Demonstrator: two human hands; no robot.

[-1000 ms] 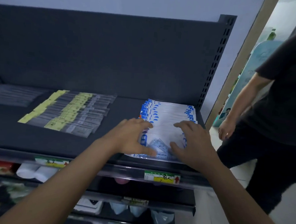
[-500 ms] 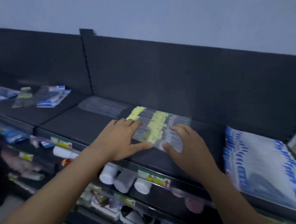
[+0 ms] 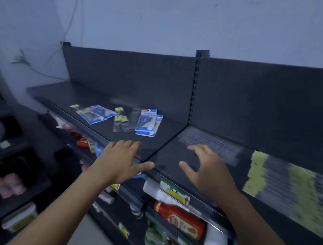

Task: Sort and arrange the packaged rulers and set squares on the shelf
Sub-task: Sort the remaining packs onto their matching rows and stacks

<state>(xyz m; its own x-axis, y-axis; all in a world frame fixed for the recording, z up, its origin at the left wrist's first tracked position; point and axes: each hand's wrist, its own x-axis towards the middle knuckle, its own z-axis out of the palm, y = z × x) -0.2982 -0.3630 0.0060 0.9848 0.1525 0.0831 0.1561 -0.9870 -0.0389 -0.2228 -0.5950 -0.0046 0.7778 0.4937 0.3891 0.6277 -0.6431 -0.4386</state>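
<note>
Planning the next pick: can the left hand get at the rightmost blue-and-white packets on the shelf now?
Probably yes: the left hand is open and empty, and only bare shelf lies between it and those packets.

yellow-headed ruler packs motion-blurred and cut off at right edge, clear ruler sleeves smeared, labels unreadable

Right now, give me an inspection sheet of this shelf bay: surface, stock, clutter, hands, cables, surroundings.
Surface: dark top shelf, two sections meeting at a seam.
Job's things: blue set-square packets and yellow-tagged ruler packets lie scattered on the left; yellow-tagged ruler row on the right, blurred.
Clutter: red container and white rolls on the shelf below.
Hands: left hand and right hand open, holding nothing, over the front edge.
Cables: one wire on the wall.
Surroundings: dark back panel.
</note>
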